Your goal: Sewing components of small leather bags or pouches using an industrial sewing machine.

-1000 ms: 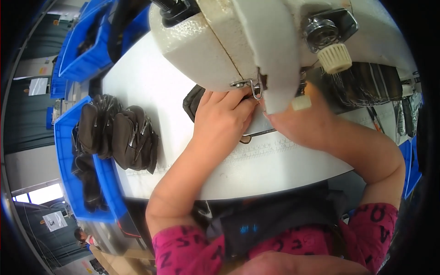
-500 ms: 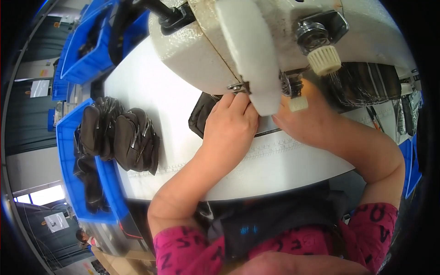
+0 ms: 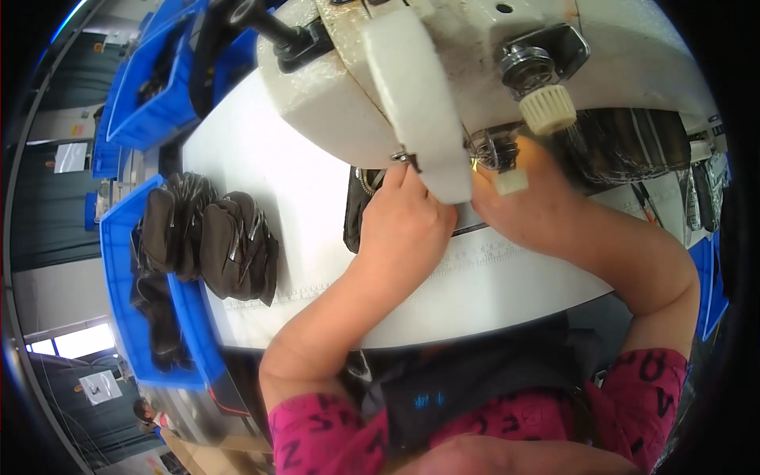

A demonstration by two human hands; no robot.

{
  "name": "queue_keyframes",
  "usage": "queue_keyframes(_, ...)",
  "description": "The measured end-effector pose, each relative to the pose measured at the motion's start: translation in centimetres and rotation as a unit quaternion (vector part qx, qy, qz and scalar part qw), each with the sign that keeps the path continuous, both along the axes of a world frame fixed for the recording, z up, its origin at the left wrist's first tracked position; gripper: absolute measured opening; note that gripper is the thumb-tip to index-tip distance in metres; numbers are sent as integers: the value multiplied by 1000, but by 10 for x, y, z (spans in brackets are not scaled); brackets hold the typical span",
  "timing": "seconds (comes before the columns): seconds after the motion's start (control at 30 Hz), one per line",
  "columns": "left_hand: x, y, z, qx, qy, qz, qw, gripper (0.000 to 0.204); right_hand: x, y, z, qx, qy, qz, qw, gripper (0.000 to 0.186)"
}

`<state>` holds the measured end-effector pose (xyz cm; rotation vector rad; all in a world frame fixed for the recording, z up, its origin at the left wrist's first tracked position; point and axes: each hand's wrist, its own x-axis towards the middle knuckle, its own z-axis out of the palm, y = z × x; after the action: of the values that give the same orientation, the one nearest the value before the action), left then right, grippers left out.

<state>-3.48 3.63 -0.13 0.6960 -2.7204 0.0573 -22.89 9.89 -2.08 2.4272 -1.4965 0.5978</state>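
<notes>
Dark fabric pouch (image 3: pixel 355 212) looks light, soft, best held by its edge; left hand (image 3: pixel 406 219) half-curls over it, right hand (image 3: pixel 529 207) opposite; grips hidden.

Workshop: sewing machine (image 3: pixel 467 55), blue bins (image 3: pixel 202 324)

A dark brown-black fabric pouch (image 3: pixel 354 218) is lying on the smooth white tabletop (image 3: pixel 245 150), its narrow left side showing. A silvery, curved metal zipper (image 3: pixel 365 181) is running along its upper part. The person's bare left hand (image 3: pixel 408 222) is covering much of the rest.
</notes>
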Motion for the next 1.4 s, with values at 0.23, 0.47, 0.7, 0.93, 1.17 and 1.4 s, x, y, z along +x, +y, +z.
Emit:
queue_keyframes(0.23, 17, -15, 11, 190, 80, 43, 978, 19, -1, 7, -1, 83, 20, 26, 996, 34)
queue_keyframes(0.47, 15, -16, 1, 236, 112, 51, 964, 12, 13, 17, 10, -8, 42, 85, 995, 13)
queue_keyframes(0.7, 5, 3, -1, 78, 67, 12, 995, 19, 9, 18, 11, 21, 39, 112, 993, 9)
queue_keyframes(0.93, 10, -2, 2, 132, 95, 2, 987, 25, 3, 14, 10, 68, 48, 106, 991, 8)
queue_keyframes(1.17, 37, -5, 33, 321, -52, -28, 945, 47, -1, 14, 25, 118, 59, 86, 988, 10)
queue_keyframes(1.4, 37, -18, 23, 328, 59, -87, 939, 13, -3, 11, 23, 97, 2, 111, 989, 24)
